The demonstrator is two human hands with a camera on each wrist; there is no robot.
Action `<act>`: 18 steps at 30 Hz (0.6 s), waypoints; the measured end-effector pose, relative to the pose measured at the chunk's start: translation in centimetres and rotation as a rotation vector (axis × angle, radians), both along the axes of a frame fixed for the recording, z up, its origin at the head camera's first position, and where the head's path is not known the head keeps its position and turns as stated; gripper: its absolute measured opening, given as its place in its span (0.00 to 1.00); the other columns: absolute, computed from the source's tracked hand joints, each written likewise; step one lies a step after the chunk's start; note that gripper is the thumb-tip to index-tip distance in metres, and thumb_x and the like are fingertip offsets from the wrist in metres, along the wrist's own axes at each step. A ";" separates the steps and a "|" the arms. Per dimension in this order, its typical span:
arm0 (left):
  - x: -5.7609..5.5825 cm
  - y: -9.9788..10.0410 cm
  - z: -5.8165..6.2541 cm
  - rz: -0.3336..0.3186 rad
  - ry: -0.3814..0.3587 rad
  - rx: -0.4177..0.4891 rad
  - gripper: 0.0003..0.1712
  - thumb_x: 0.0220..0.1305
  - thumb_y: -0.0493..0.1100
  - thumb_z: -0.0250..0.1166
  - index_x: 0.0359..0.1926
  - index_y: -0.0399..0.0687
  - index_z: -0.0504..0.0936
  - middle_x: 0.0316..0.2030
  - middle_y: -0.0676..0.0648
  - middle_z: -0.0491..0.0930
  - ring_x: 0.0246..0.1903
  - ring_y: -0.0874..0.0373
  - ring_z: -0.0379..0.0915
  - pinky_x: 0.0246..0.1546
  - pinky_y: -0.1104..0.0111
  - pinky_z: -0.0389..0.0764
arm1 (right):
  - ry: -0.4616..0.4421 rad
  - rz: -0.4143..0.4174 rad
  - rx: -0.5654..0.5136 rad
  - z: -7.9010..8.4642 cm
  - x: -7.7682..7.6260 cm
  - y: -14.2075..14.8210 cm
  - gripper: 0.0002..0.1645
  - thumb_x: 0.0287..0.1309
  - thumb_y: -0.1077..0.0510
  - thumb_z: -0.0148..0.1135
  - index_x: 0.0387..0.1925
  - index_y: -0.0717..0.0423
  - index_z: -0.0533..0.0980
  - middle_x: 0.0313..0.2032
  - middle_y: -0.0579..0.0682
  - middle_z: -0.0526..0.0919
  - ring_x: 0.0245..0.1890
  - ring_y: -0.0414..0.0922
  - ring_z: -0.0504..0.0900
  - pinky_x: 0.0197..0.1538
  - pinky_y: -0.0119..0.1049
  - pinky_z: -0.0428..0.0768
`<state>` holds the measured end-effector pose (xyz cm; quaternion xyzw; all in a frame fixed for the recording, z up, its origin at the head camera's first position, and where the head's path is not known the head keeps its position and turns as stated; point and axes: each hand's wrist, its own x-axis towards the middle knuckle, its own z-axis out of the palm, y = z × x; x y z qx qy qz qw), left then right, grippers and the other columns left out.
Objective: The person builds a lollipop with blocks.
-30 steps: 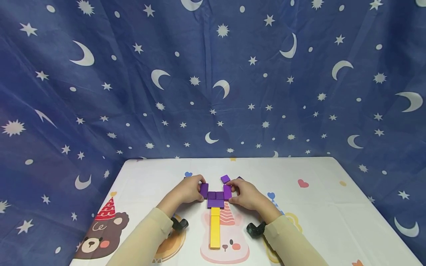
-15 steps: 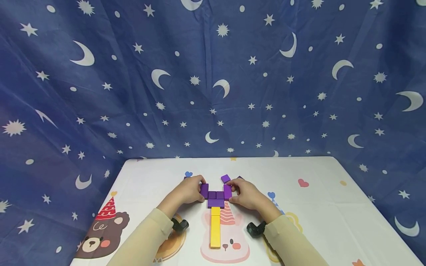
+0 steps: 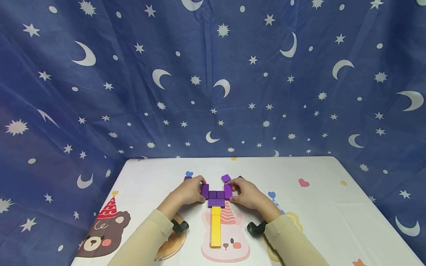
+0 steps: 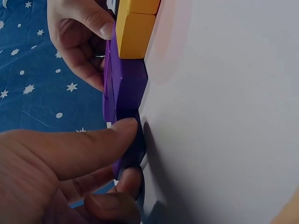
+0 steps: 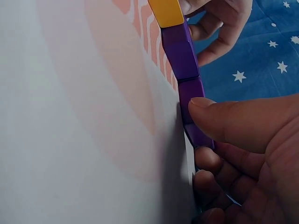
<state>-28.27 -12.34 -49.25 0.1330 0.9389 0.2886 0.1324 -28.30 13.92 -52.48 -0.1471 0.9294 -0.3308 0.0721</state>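
Before a blue curtain printed with white moons and stars (image 3: 213,72), a white cartoon-print tablecloth (image 3: 319,207) is being used as the work surface. In the head view, a smooth dark-purple rectangular block (image 3: 205,191) is being pinched by the left hand (image 3: 189,191), and a brighter purple rectangular block (image 3: 227,192) by the right hand (image 3: 247,194). Both long axes are running away from the person, roughly parallel, each block lying just inward of the hand nearer to it. A pair of small purple square blocks (image 3: 212,194) is being flanked by the two; a wide purple rectangular block (image 3: 216,203) and a long yellow rectangular block (image 3: 216,232) are lying on the near side. Beyond, a loose purple square block (image 3: 226,178) is sitting askew.

In the left wrist view, the left thumb (image 4: 125,127) is being pressed to the dark block's near end, with fingertips curling at its outer side.

In the right wrist view, the brighter block is being clasped likewise, the right thumb (image 5: 202,102) at its near end; its far end is being hidden.
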 end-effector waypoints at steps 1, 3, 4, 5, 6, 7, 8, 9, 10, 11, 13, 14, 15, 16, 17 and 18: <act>0.0 0.0 0.0 0.002 -0.003 0.007 0.40 0.52 0.38 0.84 0.65 0.43 0.78 0.30 0.49 0.79 0.29 0.56 0.74 0.34 0.64 0.73 | 0.003 -0.001 0.002 0.0 0.0 0.0 0.34 0.53 0.60 0.82 0.62 0.50 0.82 0.40 0.44 0.78 0.41 0.42 0.73 0.49 0.40 0.72; 0.0 -0.2 -0.1 0.010 -0.014 0.018 0.43 0.52 0.39 0.85 0.68 0.44 0.76 0.30 0.50 0.79 0.29 0.57 0.73 0.34 0.64 0.73 | 0.006 0.000 0.002 0.0 0.0 0.0 0.34 0.53 0.60 0.82 0.62 0.50 0.82 0.40 0.44 0.78 0.41 0.42 0.73 0.49 0.40 0.73; 0.0 -0.2 -0.2 0.013 -0.020 0.026 0.45 0.52 0.40 0.85 0.70 0.44 0.75 0.30 0.50 0.78 0.29 0.57 0.73 0.33 0.64 0.73 | 0.009 0.001 0.005 -0.1 0.0 0.0 0.34 0.53 0.60 0.82 0.62 0.49 0.82 0.40 0.43 0.78 0.41 0.41 0.73 0.49 0.40 0.73; 0.0 -0.3 -0.3 0.016 -0.025 0.033 0.45 0.52 0.40 0.85 0.70 0.44 0.74 0.30 0.50 0.78 0.28 0.57 0.72 0.33 0.64 0.72 | 0.011 0.001 0.006 -0.1 -0.1 0.0 0.34 0.52 0.60 0.82 0.62 0.49 0.82 0.39 0.43 0.78 0.41 0.41 0.73 0.49 0.40 0.73; 0.0 -0.4 -0.3 0.017 -0.029 0.044 0.46 0.52 0.40 0.85 0.71 0.44 0.74 0.30 0.50 0.78 0.28 0.57 0.72 0.33 0.64 0.72 | 0.012 0.001 0.007 -0.1 -0.1 0.0 0.33 0.52 0.60 0.83 0.62 0.49 0.82 0.39 0.43 0.78 0.41 0.41 0.73 0.49 0.40 0.73; 0.1 -0.5 -0.4 0.018 -0.032 0.057 0.45 0.52 0.40 0.85 0.70 0.44 0.74 0.30 0.50 0.78 0.28 0.57 0.72 0.32 0.64 0.72 | 0.013 0.002 0.009 -0.1 -0.1 0.0 0.33 0.52 0.60 0.83 0.62 0.49 0.82 0.39 0.43 0.78 0.41 0.41 0.73 0.50 0.40 0.73; 0.1 -0.6 -0.4 0.021 -0.037 0.070 0.45 0.52 0.40 0.84 0.70 0.44 0.75 0.30 0.51 0.78 0.27 0.57 0.72 0.32 0.64 0.72 | 0.012 0.002 0.010 -0.1 -0.1 0.0 0.33 0.52 0.60 0.82 0.62 0.49 0.82 0.39 0.43 0.78 0.41 0.41 0.73 0.50 0.40 0.73; 0.1 -0.7 -0.5 0.021 -0.039 0.083 0.44 0.53 0.39 0.84 0.69 0.43 0.75 0.29 0.51 0.78 0.27 0.57 0.71 0.31 0.65 0.72 | 0.012 0.003 0.012 -0.1 -0.1 0.0 0.33 0.52 0.60 0.82 0.62 0.49 0.82 0.39 0.42 0.77 0.41 0.41 0.73 0.50 0.40 0.73; 0.1 -0.7 -0.6 0.021 -0.043 0.098 0.42 0.53 0.38 0.84 0.68 0.43 0.75 0.29 0.51 0.78 0.27 0.57 0.71 0.31 0.65 0.71 | 0.012 0.002 0.015 -0.1 -0.1 0.0 0.33 0.53 0.60 0.82 0.62 0.49 0.82 0.39 0.42 0.77 0.41 0.41 0.73 0.50 0.40 0.73; 0.1 -0.8 -0.6 0.020 -0.044 0.110 0.41 0.53 0.38 0.84 0.67 0.43 0.76 0.29 0.51 0.78 0.26 0.58 0.70 0.31 0.65 0.71 | 0.012 0.001 0.015 -0.1 -0.2 0.0 0.33 0.53 0.60 0.82 0.62 0.49 0.82 0.39 0.42 0.77 0.42 0.41 0.73 0.51 0.41 0.73; 0.2 -0.9 -0.7 0.023 -0.046 0.131 0.39 0.54 0.37 0.83 0.66 0.43 0.77 0.28 0.51 0.77 0.26 0.58 0.70 0.31 0.65 0.70 | 0.015 0.003 0.017 -0.1 -0.1 0.0 0.34 0.53 0.59 0.82 0.62 0.49 0.82 0.39 0.42 0.77 0.42 0.41 0.74 0.51 0.41 0.73; 0.2 -1.0 -0.8 0.025 -0.046 0.137 0.38 0.55 0.37 0.83 0.65 0.43 0.77 0.28 0.51 0.77 0.27 0.59 0.69 0.31 0.65 0.70 | 0.017 0.004 0.017 -0.1 -0.2 0.0 0.34 0.53 0.59 0.82 0.62 0.49 0.82 0.39 0.42 0.77 0.42 0.41 0.74 0.51 0.41 0.73; 0.3 -1.0 -0.9 0.026 -0.045 0.141 0.37 0.55 0.37 0.82 0.65 0.43 0.77 0.28 0.52 0.77 0.27 0.59 0.69 0.32 0.65 0.70 | 0.018 0.005 0.018 -0.1 -0.2 0.0 0.34 0.53 0.59 0.82 0.62 0.49 0.82 0.39 0.42 0.77 0.42 0.41 0.74 0.51 0.41 0.73; 0.3 -1.0 -0.9 0.028 -0.042 0.148 0.36 0.55 0.37 0.82 0.64 0.44 0.77 0.28 0.52 0.77 0.27 0.59 0.69 0.32 0.65 0.70 | 0.020 0.005 0.019 -0.1 -0.2 0.0 0.34 0.52 0.59 0.82 0.62 0.49 0.82 0.39 0.42 0.77 0.42 0.41 0.74 0.51 0.41 0.74; 0.3 -1.1 -1.0 0.030 -0.037 0.149 0.36 0.55 0.37 0.82 0.64 0.44 0.78 0.28 0.52 0.77 0.27 0.59 0.70 0.32 0.65 0.70 | 0.020 0.006 0.018 -0.2 -0.2 0.0 0.34 0.52 0.59 0.82 0.62 0.49 0.82 0.39 0.42 0.77 0.42 0.41 0.74 0.51 0.41 0.74; 0.3 -1.1 -1.0 0.032 -0.035 0.152 0.36 0.55 0.37 0.82 0.64 0.44 0.78 0.28 0.52 0.77 0.27 0.59 0.70 0.32 0.65 0.70 | 0.021 0.008 0.018 -0.2 -0.1 0.0 0.34 0.52 0.59 0.83 0.62 0.49 0.82 0.39 0.42 0.77 0.42 0.41 0.74 0.51 0.41 0.74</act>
